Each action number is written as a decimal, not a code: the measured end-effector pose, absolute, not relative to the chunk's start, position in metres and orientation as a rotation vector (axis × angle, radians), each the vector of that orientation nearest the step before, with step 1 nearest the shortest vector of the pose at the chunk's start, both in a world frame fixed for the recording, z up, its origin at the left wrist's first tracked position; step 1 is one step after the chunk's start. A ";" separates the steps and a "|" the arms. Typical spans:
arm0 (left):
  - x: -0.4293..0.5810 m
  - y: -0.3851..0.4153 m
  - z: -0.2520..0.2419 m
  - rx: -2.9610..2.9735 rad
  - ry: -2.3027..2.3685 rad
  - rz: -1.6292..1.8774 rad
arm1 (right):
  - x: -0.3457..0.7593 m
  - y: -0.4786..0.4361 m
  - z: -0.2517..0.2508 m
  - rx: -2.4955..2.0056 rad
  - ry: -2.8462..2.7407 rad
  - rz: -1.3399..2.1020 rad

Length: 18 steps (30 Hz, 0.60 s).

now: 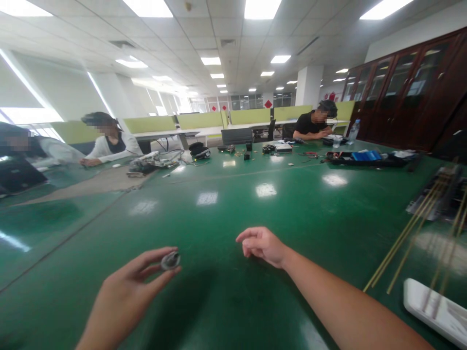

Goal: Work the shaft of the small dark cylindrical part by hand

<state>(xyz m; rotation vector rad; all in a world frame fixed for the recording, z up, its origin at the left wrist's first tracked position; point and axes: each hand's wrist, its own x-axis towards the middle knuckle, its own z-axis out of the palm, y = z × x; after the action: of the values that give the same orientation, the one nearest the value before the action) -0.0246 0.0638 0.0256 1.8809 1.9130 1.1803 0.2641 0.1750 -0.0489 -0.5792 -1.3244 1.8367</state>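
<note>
In my left hand (136, 287), a small round greyish piece (170, 261) with a dark spot on top is pinched between thumb and fingers, held above the green table (215, 209). What exactly the piece is, I cannot make out. My right hand (263, 245) hovers over the table to the right, apart from the left one. Its index finger points left and the other fingers are loosely bent, with nothing visible between them.
Thin yellowish sticks (404, 233) and a white tray (436, 311) lie at the right. A black tray with blue material (367, 155) and a bottle (353, 131) stand farther back. Small electronic parts (247, 151) are scattered mid-table. Several people sit around the far side.
</note>
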 end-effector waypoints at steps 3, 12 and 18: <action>0.009 0.115 0.019 1.857 1.590 1.184 | 0.262 0.176 -0.052 -0.657 -1.327 1.640; 0.031 0.141 -0.040 2.237 1.358 1.067 | 0.252 0.165 -0.055 -0.920 -1.706 1.274; 0.038 0.141 -0.042 2.299 1.313 1.074 | 0.250 0.164 -0.056 -0.916 -1.717 1.270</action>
<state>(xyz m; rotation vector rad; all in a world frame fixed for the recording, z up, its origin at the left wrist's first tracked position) 0.0375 0.1408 -0.0420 2.2986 1.3135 1.0743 0.2498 0.1636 -0.0565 -0.9157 -1.7172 1.2701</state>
